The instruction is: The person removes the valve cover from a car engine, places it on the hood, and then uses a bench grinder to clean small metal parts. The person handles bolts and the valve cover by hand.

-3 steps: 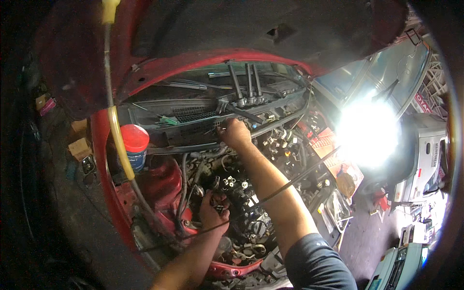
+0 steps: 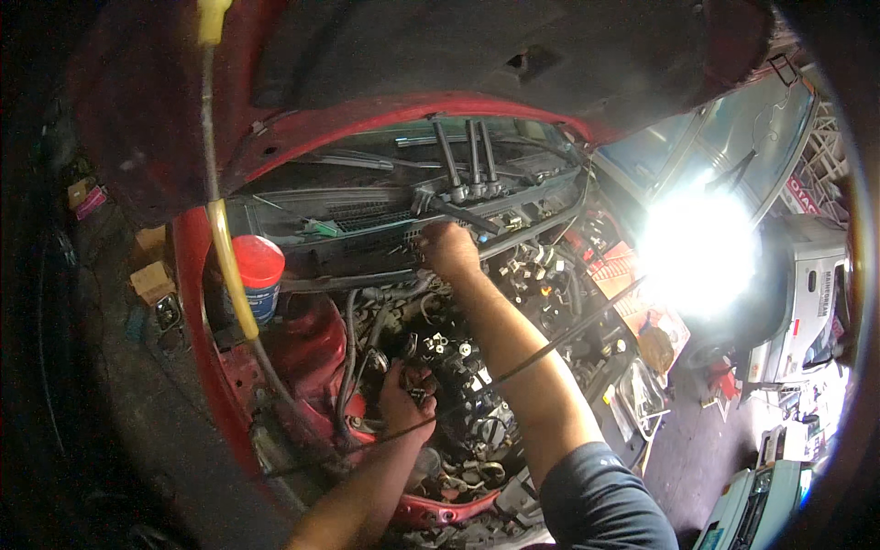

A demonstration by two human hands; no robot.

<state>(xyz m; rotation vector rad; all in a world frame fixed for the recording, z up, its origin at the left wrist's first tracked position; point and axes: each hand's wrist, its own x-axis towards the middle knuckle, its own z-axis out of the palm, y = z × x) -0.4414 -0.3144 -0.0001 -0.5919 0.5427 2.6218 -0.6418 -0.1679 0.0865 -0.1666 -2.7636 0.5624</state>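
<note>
The left hand curls its fingers around a small dark part over the engine. The right hand is at the vent grille, near a dark bar; whether its fingers pinch anything, I cannot tell.

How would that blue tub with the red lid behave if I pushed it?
The blue tub's smooth walls look rigid, so it would probably keep its shape. Its round body might roll if knocked over. The red lid hides the contents, so I can't judge weight.
</note>
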